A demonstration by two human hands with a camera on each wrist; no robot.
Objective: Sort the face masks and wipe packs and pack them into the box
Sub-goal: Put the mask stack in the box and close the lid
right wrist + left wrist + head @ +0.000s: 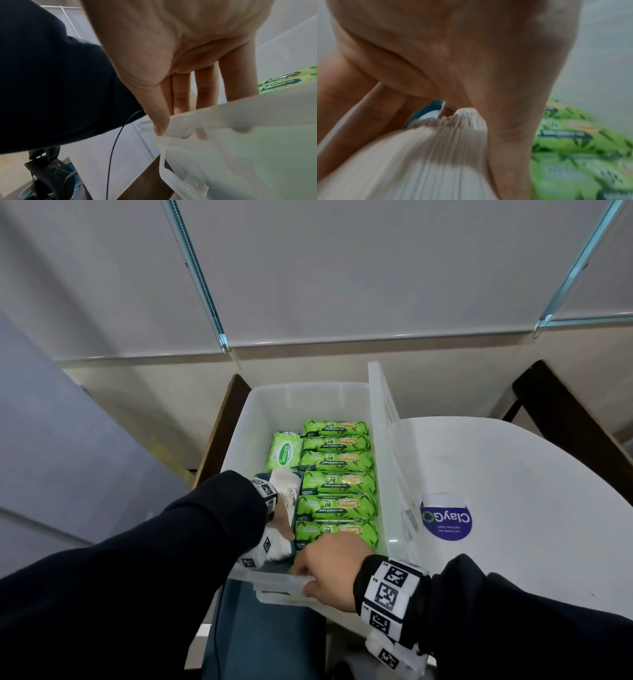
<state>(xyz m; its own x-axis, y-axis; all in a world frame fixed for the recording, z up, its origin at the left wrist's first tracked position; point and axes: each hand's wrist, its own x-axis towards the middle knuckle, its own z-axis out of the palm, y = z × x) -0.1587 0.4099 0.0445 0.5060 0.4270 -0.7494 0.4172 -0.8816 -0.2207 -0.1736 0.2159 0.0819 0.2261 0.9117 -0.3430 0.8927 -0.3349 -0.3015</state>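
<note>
A clear plastic box (308,387) stands in front of me. A row of several green wipe packs (337,484) fills its right side, and one paler green pack (282,451) lies at the back left. My left hand (282,520) is down in the box's left side and grips a stack of white face masks (286,484) on edge beside the packs. Up close, the thumb and fingers of that left hand (444,111) wrap the pleated masks (436,155). My right hand (329,566) pinches the box's near wall (248,115), with fingers inside and thumb (159,127) outside.
The box's clear lid (383,422) stands upright along its right side. Right of it is a white round table (531,474) with a blue sticker (445,517). A brown wooden edge (222,422) runs along the box's left. My legs are below the box.
</note>
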